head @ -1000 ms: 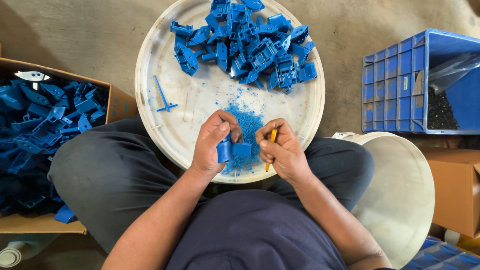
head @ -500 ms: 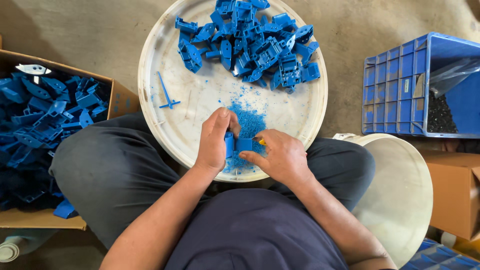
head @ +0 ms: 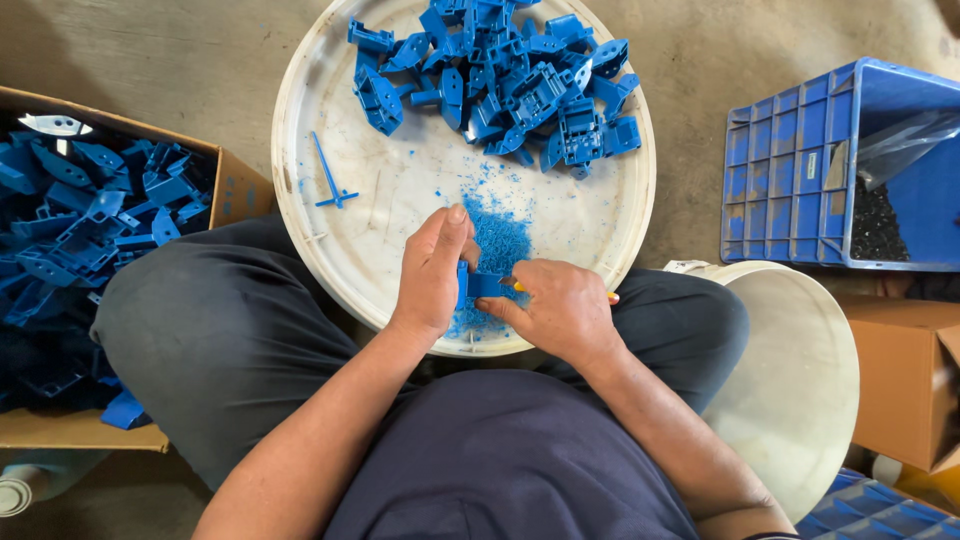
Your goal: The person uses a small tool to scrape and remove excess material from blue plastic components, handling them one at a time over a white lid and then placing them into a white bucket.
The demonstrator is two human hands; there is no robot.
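Observation:
A round white tray (head: 380,230) rests on my lap. My left hand (head: 432,275) grips a small blue plastic part (head: 481,286) over the tray's near edge. My right hand (head: 560,310) is closed on a yellow-handled tool (head: 612,297), with its tip hidden against the part. Blue shavings (head: 497,240) lie under and beyond my hands. A pile of several blue plastic parts (head: 500,80) fills the tray's far side. A thin blue sprue piece (head: 328,178) lies on the tray's left.
A cardboard box (head: 235,185) full of blue parts (head: 80,220) stands at my left. A blue crate (head: 800,170) holding a plastic bag sits at the right, with a white lid (head: 790,390) and another cardboard box (head: 905,380) beside my right knee.
My right hand has slid over the part, covering most of the yellow tool. The left hand has kept its grip on the part and hardly moved.

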